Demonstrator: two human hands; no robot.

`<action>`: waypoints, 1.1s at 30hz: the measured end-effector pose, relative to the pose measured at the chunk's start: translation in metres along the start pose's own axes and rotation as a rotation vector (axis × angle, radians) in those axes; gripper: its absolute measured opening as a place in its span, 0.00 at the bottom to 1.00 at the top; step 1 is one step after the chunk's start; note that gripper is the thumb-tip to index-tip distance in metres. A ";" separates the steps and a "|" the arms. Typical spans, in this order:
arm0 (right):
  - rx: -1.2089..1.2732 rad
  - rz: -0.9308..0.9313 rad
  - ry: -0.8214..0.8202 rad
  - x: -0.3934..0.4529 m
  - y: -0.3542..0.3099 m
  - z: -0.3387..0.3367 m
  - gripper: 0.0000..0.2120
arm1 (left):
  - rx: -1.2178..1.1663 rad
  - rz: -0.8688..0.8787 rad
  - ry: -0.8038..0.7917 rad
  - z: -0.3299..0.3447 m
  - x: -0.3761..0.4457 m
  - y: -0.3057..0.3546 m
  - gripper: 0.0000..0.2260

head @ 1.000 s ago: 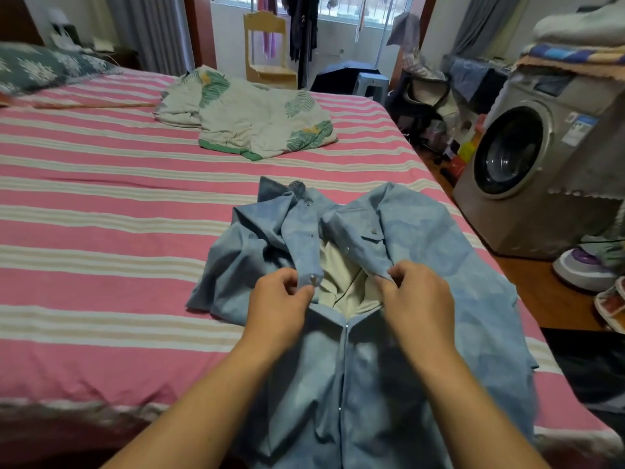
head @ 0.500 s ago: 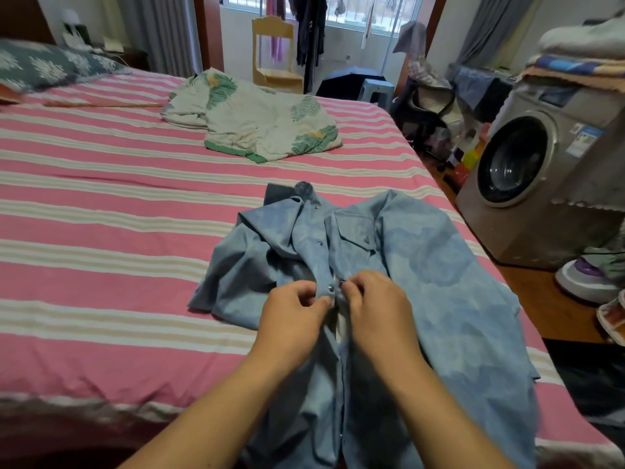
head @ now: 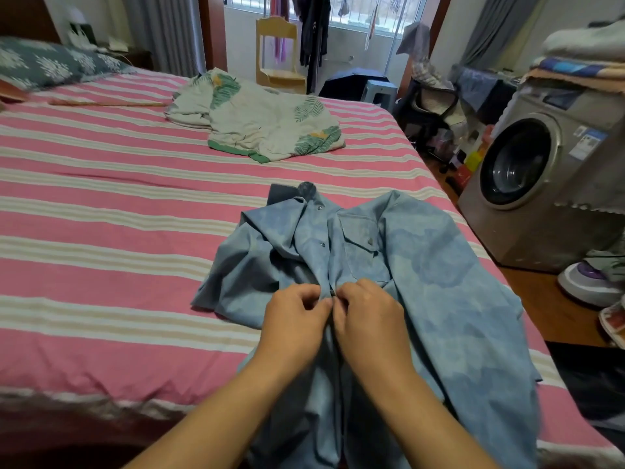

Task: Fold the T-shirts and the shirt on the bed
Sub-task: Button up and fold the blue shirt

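A blue denim shirt (head: 422,265) lies front up on the pink striped bed (head: 101,231), collar away from me, hem hanging over the near edge. My left hand (head: 296,319) and my right hand (head: 367,319) meet at the button placket at mid-chest, each pinching one edge of the front, fingertips touching. The shirt's left sleeve is bunched beside my left hand. A crumpled cream T-shirt with green leaf prints (head: 260,126) lies further up the bed.
A patterned grey pillow (head: 50,64) sits at the bed's far left. A washing machine (head: 541,177) stands right of the bed with folded cloths stacked on top. A wooden chair (head: 279,52) and hanging clothes are by the window. Shoes lie on the floor at right.
The shirt front was held open, showing the pale lining; my hands came together and brought the two front edges closed at the placket, where they stay pinched.
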State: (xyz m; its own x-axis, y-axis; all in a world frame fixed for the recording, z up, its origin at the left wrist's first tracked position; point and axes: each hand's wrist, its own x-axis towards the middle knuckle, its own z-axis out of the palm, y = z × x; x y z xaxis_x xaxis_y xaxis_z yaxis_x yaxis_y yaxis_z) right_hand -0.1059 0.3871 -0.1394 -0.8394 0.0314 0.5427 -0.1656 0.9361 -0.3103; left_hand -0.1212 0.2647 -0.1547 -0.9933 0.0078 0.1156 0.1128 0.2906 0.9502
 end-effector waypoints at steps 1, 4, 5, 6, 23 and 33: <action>0.007 -0.014 -0.009 -0.001 0.001 0.001 0.11 | -0.066 -0.038 -0.019 -0.001 -0.001 0.001 0.12; 0.004 -0.021 -0.033 -0.002 0.002 -0.001 0.11 | -0.239 -0.174 -0.003 0.005 -0.005 0.000 0.13; -0.005 -0.022 -0.060 -0.003 0.001 -0.001 0.11 | -0.306 -0.221 0.004 0.008 -0.008 -0.001 0.15; -0.013 -0.021 -0.096 -0.004 0.000 -0.002 0.11 | -0.369 -0.267 0.002 0.011 -0.011 -0.004 0.15; -0.059 0.032 -0.201 0.070 0.051 -0.013 0.14 | 0.663 0.314 0.223 -0.033 0.027 -0.006 0.23; -0.791 -0.069 -0.429 0.096 0.154 -0.040 0.08 | 0.967 -0.274 0.311 -0.136 0.069 -0.073 0.10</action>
State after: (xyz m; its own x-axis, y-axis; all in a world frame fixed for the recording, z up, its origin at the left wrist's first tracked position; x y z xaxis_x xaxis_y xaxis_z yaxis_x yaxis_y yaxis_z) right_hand -0.1910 0.5479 -0.1043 -0.9881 -0.0185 0.1529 0.0490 0.9034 0.4261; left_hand -0.1940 0.1143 -0.1767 -0.9157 -0.3797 0.1314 -0.3193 0.8863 0.3354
